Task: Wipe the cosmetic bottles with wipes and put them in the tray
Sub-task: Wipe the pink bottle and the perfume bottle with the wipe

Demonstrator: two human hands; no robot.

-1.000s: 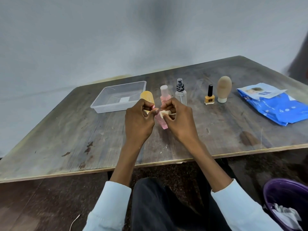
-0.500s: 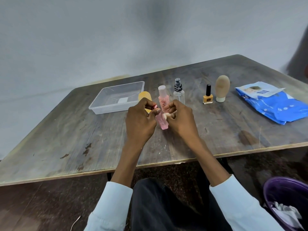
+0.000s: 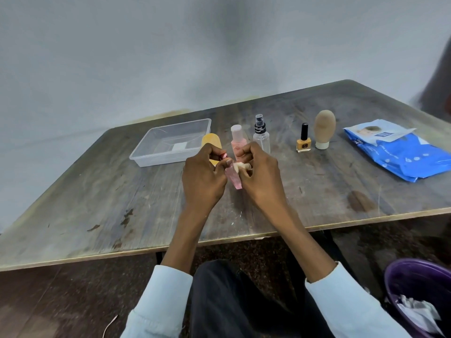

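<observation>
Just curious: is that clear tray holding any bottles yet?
No. The clear tray holds no bottles; only a white label shows through its floor.

Small pink bottle (image 3: 233, 178) held tilted above table centre, crumpled wipe (image 3: 239, 165) against its upper part. Clear tray (image 3: 156, 157) far left. Upright row to its right: yellow bottle (image 3: 211, 142), pink bottle (image 3: 236, 141), clear spray bottle (image 3: 261, 137), yellow nail polish (image 3: 303, 140), beige tube (image 3: 324, 128). Blue wipes pack (image 3: 400, 150) far right.

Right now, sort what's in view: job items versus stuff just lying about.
Job: small pink bottle and wipe in both hands; tray; yellow bottle, pink bottle, spray bottle, nail polish, beige tube; wipes pack.
Lying about: purple bin.
</observation>
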